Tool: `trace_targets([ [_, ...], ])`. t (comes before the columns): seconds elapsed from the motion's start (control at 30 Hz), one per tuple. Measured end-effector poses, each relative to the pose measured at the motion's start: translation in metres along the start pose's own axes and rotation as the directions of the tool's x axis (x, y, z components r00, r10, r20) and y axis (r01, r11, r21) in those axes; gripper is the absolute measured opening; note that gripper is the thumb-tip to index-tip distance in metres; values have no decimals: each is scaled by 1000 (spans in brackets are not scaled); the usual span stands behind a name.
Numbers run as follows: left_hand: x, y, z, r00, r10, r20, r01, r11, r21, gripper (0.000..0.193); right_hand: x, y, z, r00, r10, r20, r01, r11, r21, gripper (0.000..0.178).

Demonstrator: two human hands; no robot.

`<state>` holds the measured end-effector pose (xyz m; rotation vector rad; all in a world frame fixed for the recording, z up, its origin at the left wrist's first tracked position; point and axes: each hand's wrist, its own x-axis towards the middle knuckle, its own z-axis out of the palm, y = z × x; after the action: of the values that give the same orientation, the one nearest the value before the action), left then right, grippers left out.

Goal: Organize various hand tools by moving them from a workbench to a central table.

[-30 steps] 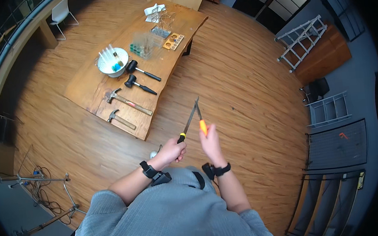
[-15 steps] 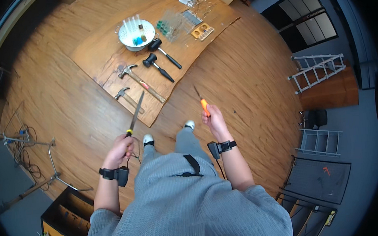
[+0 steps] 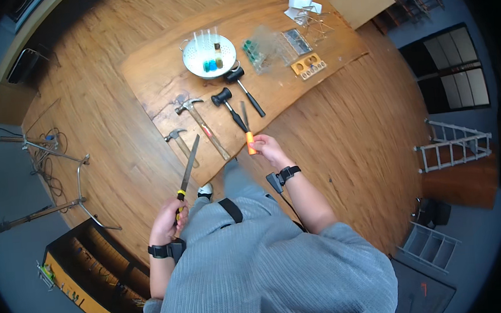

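My left hand is closed around the yellow-and-black handle of a long tapered file, whose blade points up toward the table's near corner. In my right hand is an orange-handled file, pinched by its handle with the narrow dark blade upward. This blade overlaps the handle of a black mallet in the picture; whether they touch I cannot tell. A second black mallet lies beyond it. Two wooden-handled claw hammers, a larger one and a smaller one, rest near the left file's tip.
On the wooden table stands a white colander with clear tubes and small coloured bottles. Farther right are clear plastic pieces, a yellow holed block and wire racks. A ladder stands at right, an open cabinet at lower left.
I have come nearer the table, and its contents sit lower and farther right in view. My right hand has brought the orange-handled file over the table edge, beside the mallet.
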<state>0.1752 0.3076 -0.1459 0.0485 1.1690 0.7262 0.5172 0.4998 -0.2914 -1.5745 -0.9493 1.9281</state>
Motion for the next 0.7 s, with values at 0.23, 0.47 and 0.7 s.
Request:
trace_targets([
  [0.23,-5,-1,53,983,12,-185,-27,996,-83,15,118,-7,-60,972,-179,-153,17,701,-713,29],
  [0.47,0,-18,88,936,6,-352,-80,978,-195,12,147,-17,-53,978,-197,-68,26,439,-898,26],
  [0.7,3,-27,106,935,-1,-354,-109,950,-291,14,155,-20,-50,974,-225,37,106,302,-947,27],
])
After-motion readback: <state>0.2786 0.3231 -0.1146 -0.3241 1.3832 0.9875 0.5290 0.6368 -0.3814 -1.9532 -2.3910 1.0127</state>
